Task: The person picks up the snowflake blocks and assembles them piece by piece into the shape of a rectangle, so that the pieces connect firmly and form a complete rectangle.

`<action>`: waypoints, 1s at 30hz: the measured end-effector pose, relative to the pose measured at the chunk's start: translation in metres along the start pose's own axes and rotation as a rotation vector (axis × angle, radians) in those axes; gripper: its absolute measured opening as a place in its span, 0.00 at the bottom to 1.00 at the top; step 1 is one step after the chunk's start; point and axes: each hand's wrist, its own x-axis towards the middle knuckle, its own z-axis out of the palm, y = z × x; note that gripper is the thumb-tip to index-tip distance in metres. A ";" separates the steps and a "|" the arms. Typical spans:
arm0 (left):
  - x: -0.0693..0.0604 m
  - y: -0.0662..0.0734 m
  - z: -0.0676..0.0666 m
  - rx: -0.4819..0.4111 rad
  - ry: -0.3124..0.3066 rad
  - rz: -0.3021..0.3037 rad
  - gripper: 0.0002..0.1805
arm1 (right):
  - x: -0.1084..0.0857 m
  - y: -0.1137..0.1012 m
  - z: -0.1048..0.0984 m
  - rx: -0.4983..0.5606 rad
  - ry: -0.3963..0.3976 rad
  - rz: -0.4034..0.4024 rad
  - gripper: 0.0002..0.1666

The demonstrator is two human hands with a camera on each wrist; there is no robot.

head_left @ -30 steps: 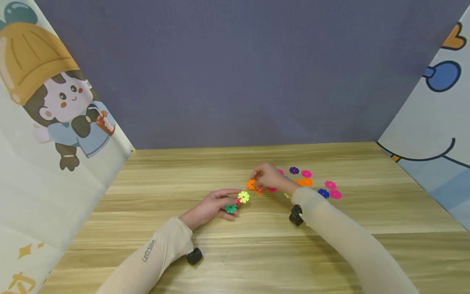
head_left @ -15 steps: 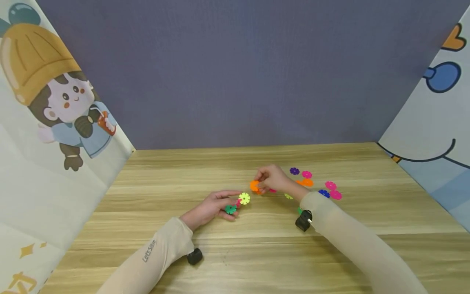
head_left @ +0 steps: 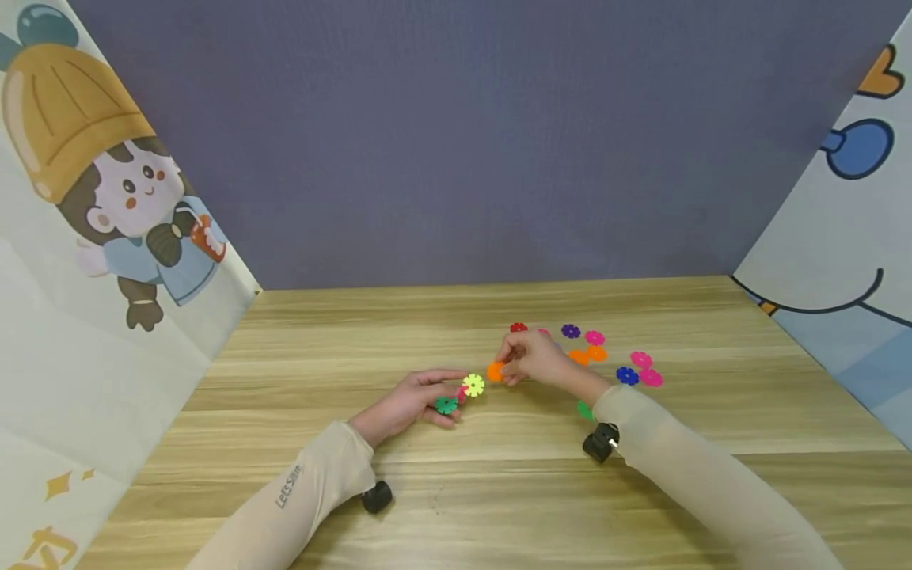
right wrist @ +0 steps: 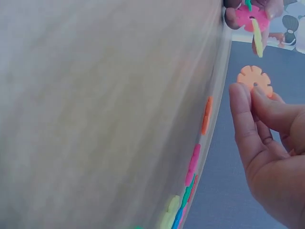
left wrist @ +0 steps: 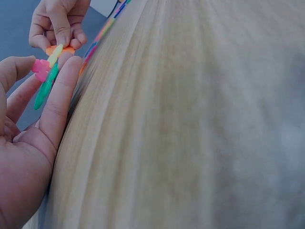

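Note:
My left hand [head_left: 409, 404] pinches a small joined chain of notched plastic discs: a green disc [head_left: 446, 405], a pink disc [right wrist: 251, 19] and a yellow disc [head_left: 473, 385]. In the left wrist view the pink disc [left wrist: 41, 69] sits between thumb and finger, with the green and yellow ones slotted into it. My right hand [head_left: 537, 358] pinches an orange disc [head_left: 495, 371] between thumb and fingertips. That orange disc [right wrist: 255, 80] is held just right of the yellow one, and the right wrist view shows a gap between them.
Loose discs lie on the wooden table [head_left: 427, 507] around and beyond my right hand: a red disc [head_left: 518, 327], a purple disc [head_left: 571, 331], a blue disc [head_left: 627, 376], a green loose disc [head_left: 585, 409], and several pink and orange ones. A dark panel [head_left: 456, 158] stands behind the table.
My right hand has lifted the orange disc away from the loose discs and drawn it slightly nearer, toward the yellow disc. The left hand has stayed nearly still with its chain.

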 end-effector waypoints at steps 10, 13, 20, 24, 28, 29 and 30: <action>-0.001 -0.001 0.001 0.011 0.001 -0.001 0.25 | -0.007 -0.002 0.005 0.040 -0.033 -0.064 0.04; -0.001 -0.001 0.001 0.011 -0.003 -0.001 0.25 | -0.008 -0.003 0.006 0.044 -0.042 -0.076 0.04; -0.001 0.000 0.002 0.006 -0.004 0.004 0.25 | -0.008 -0.005 0.009 0.038 -0.054 -0.101 0.05; -0.001 -0.001 0.002 0.004 -0.008 0.009 0.24 | -0.007 -0.005 0.012 0.035 -0.063 -0.124 0.06; -0.001 -0.001 0.002 0.011 -0.012 0.013 0.24 | -0.007 -0.005 0.013 0.036 -0.067 -0.136 0.05; -0.001 -0.001 0.002 0.015 -0.013 0.015 0.24 | -0.007 -0.005 0.014 0.033 -0.068 -0.141 0.05; 0.000 -0.001 0.002 0.018 -0.016 0.016 0.24 | -0.007 -0.005 0.014 0.029 -0.070 -0.146 0.05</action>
